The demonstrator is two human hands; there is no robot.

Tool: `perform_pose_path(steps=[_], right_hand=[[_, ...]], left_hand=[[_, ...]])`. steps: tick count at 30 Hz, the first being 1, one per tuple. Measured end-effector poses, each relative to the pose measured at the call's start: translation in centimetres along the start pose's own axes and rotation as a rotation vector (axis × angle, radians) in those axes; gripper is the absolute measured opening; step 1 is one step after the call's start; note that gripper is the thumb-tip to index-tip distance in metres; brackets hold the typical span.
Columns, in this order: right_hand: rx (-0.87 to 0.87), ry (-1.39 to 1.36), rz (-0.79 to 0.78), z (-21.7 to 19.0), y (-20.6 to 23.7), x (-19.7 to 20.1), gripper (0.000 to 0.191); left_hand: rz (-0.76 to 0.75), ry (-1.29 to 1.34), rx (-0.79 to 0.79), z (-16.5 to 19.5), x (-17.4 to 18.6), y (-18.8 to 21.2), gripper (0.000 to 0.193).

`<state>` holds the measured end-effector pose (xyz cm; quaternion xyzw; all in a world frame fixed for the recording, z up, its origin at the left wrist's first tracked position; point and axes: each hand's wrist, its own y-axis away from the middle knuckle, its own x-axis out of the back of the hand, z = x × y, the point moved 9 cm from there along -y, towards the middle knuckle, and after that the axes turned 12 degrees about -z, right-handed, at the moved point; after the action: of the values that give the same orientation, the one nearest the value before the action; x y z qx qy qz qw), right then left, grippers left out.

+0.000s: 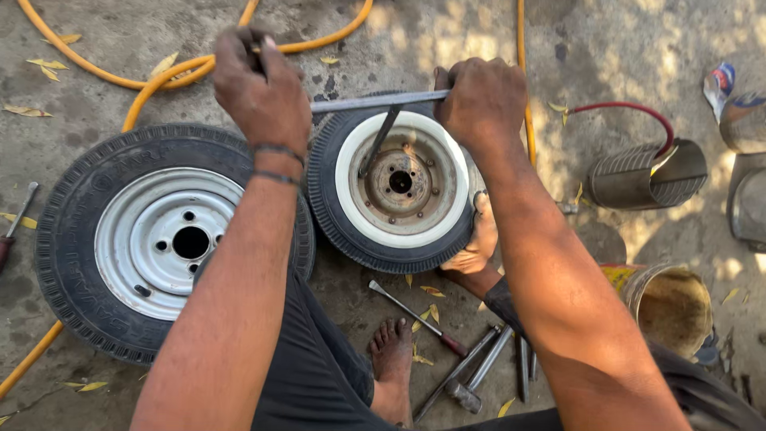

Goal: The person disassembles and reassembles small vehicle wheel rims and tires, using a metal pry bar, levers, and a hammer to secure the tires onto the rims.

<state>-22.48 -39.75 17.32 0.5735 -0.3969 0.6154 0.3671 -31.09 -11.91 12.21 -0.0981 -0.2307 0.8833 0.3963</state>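
Both hands [263,88] [483,100] grip a wrench [375,101] lying left-right above the wheel [399,183].

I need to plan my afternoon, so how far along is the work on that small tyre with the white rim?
Done: little shows; the small tyre still sits fully on its white rim. In hand: the left hand and right hand grip a flat metal bar across the tyre's top edge, with a foot bracing its side. Left: the larger wheel lies beside it untouched, and spare tools lie unused.

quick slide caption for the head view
Both hands, left and right, grip a metal bar across a white-rimmed tyre, beside a larger wheel.
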Motion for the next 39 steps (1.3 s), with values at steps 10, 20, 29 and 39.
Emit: perform_pose_path(steps=[10,20,29,39], right_hand=[[0.402,-0.313,-0.152,-5.6,2.9,1.4,0.037],[0.375,-0.109,-0.188,0.5,5.0,4.2,0.028],[0.108,-0.124,-0.082,6.2,6.3,2.2,0.021],[0.029,-0.319,-0.249,7.4,5.3,1.0,0.048]], left_hand=[[-0.564,-0.004,0.316,2.4,-2.8,1.6,0.016],[-0.378,0.129,0.990,-8.9,3.2,16.8,0.039],[-0.480,0.053,1.089,-11.8,0.4,18.1,0.047],[-0.613,-0.446,0.221,-4.4,-2.0,14.8,0.018]])
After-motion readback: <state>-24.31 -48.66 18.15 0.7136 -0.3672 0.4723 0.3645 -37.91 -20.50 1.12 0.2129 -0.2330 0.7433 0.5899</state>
